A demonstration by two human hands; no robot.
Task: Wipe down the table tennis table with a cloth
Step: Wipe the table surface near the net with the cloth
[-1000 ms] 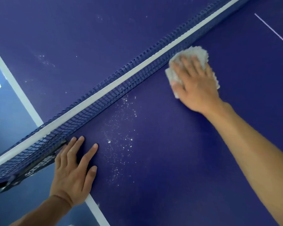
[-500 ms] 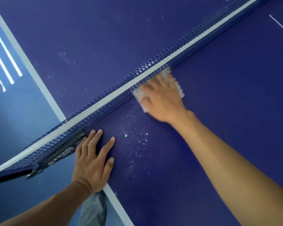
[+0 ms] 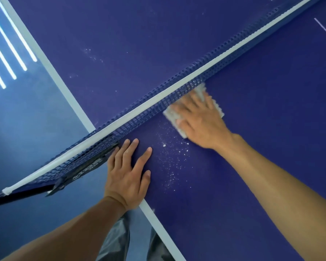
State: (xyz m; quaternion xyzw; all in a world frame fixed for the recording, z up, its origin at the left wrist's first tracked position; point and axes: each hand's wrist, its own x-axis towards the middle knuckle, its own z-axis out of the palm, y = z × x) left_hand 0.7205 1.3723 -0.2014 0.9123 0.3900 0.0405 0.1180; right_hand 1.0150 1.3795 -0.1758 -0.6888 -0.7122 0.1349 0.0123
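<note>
The right hand (image 3: 199, 121) lies flat on the cloth (image 3: 174, 117), fingers straight and slightly fanned. It presses the cloth onto the table (image 3: 262, 176), right against the foot of the net (image 3: 158, 108). The hand is a little blurred, so finer finger detail is unclear. The left hand (image 3: 128, 176) is spread flat on the table near its edge and holds nothing, with its fingertips just beside the net.

The biggest risk, as I judge it, is the net. A hard stroke along it could catch the cloth's nap or a fingertip in the mesh and drag the net slack.

Next is the patch of white specks (image 3: 169, 159) between the two hands. A sweep toward the left hand would likely pile them against it, or push them over the white edge line (image 3: 158, 223) to the floor, rather than lift them.

A smaller risk is that the cloth, mostly hidden under the palm, could bunch up and let bare skin smear the surface. The least is that the thin scatter of specks beyond the net gets missed.

By count:
- One table, split into two halves
- One net
- One net clamp (image 3: 83, 170)
- Two hands
- One cloth
- Specks too many to count: one dense patch on the near half and a few faint scatters on the far half
</note>
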